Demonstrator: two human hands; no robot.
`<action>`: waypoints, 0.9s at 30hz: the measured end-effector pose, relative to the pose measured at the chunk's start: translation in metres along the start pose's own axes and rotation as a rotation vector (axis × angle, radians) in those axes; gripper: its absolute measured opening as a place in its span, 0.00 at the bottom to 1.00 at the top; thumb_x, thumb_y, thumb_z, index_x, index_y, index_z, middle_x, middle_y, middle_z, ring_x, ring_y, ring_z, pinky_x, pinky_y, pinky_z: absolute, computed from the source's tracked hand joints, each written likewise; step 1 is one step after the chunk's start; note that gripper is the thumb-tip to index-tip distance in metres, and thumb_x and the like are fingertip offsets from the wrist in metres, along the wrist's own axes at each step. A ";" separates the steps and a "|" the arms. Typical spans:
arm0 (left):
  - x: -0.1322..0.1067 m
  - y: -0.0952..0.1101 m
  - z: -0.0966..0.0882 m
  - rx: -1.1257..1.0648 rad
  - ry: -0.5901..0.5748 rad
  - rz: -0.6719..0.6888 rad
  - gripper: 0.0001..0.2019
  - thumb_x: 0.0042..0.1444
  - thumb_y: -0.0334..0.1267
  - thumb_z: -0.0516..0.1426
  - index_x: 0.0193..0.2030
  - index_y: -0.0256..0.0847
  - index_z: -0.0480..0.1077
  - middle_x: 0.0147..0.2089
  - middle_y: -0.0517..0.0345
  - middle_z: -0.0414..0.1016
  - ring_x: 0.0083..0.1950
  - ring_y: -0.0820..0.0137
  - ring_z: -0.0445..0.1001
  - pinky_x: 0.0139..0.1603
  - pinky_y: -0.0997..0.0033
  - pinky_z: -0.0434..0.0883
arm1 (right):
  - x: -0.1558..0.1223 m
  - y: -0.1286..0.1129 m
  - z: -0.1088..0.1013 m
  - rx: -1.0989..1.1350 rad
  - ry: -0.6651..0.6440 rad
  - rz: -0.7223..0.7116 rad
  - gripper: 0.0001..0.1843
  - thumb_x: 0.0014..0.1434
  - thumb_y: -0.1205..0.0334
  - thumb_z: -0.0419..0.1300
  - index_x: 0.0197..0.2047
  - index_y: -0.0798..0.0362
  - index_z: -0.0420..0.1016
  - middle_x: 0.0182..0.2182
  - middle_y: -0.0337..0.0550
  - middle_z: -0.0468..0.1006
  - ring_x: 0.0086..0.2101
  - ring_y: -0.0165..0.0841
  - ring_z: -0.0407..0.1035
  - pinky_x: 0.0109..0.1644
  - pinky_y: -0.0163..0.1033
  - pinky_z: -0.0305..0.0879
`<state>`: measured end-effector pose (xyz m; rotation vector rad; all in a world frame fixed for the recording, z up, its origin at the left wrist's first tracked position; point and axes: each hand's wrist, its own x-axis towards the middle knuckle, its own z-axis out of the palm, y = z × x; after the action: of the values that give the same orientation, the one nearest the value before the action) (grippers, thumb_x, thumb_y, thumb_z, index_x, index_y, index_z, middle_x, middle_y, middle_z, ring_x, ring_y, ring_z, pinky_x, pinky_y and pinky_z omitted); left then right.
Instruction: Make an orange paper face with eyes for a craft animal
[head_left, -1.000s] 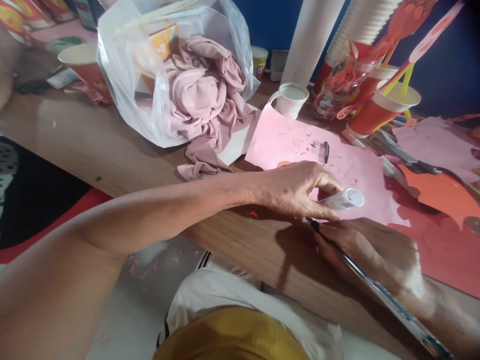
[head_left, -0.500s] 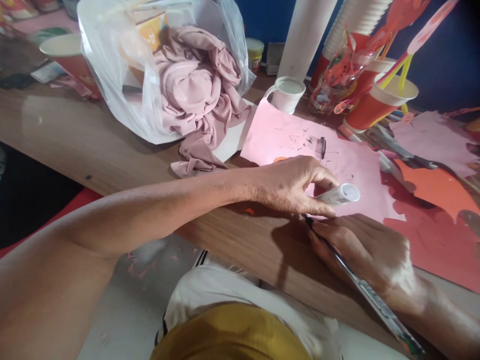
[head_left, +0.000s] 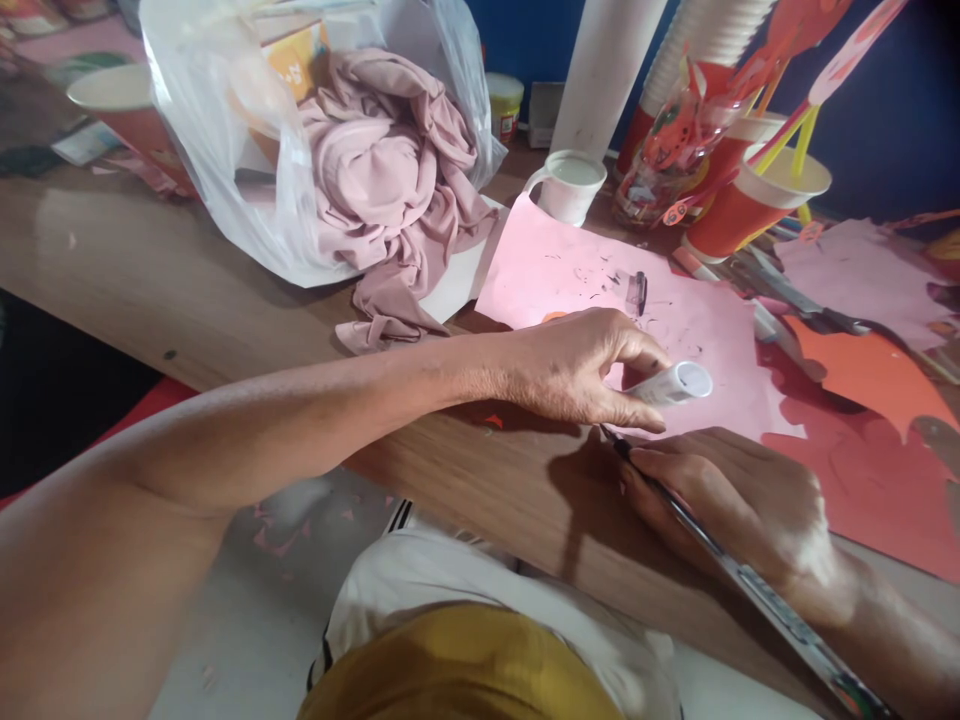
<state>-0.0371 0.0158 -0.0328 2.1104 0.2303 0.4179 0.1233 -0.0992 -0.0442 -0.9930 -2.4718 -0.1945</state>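
Note:
My left hand (head_left: 577, 370) is closed, with a narrow white tube (head_left: 682, 383) between thumb and fingers, its open end facing right. The tube lies over a pink sheet of paper (head_left: 551, 250) that carries black marks. Just to the right, my right hand (head_left: 739, 495) grips a pen (head_left: 757, 586) with a clear barrel. The pen's dark tip points up and left, close under my left thumb. What the tip touches is hidden by my left hand.
Behind the sheet stand a white mug (head_left: 571, 190) and a red paper cup (head_left: 739, 205) with yellow straws. Scissors (head_left: 802, 295), an orange cutout (head_left: 855, 370) and red paper (head_left: 885, 490) lie rightward. A plastic bag (head_left: 292, 220) with mauve cloth (head_left: 375, 175) sits left.
The whole view has shifted slightly. The pen's rear end has swung a little to the right in my right hand. My left hand keeps its hold on the white tube.

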 end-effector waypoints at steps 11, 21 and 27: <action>0.000 -0.001 0.001 -0.012 0.010 -0.016 0.05 0.48 0.32 0.58 0.24 0.34 0.68 0.25 0.61 0.66 0.27 0.76 0.61 0.29 0.75 0.58 | -0.005 0.004 -0.003 0.080 0.037 0.081 0.08 0.53 0.73 0.58 0.35 0.53 0.67 0.22 0.41 0.76 0.21 0.30 0.69 0.23 0.36 0.64; 0.002 -0.002 0.001 -0.031 -0.023 -0.008 0.05 0.49 0.32 0.58 0.25 0.35 0.69 0.26 0.59 0.69 0.29 0.74 0.65 0.30 0.75 0.61 | -0.013 0.010 0.004 -0.021 0.091 0.350 0.05 0.57 0.61 0.55 0.30 0.47 0.65 0.17 0.32 0.72 0.16 0.27 0.67 0.19 0.31 0.59; 0.001 -0.003 0.000 -0.016 -0.018 0.022 0.05 0.50 0.33 0.58 0.25 0.34 0.69 0.28 0.58 0.69 0.30 0.74 0.66 0.29 0.76 0.60 | -0.014 0.014 0.002 0.026 0.071 0.497 0.04 0.55 0.57 0.58 0.30 0.47 0.69 0.17 0.32 0.74 0.16 0.27 0.68 0.18 0.30 0.60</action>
<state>-0.0360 0.0175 -0.0355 2.1015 0.1924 0.4121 0.1404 -0.0969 -0.0532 -1.5179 -2.0794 -0.0332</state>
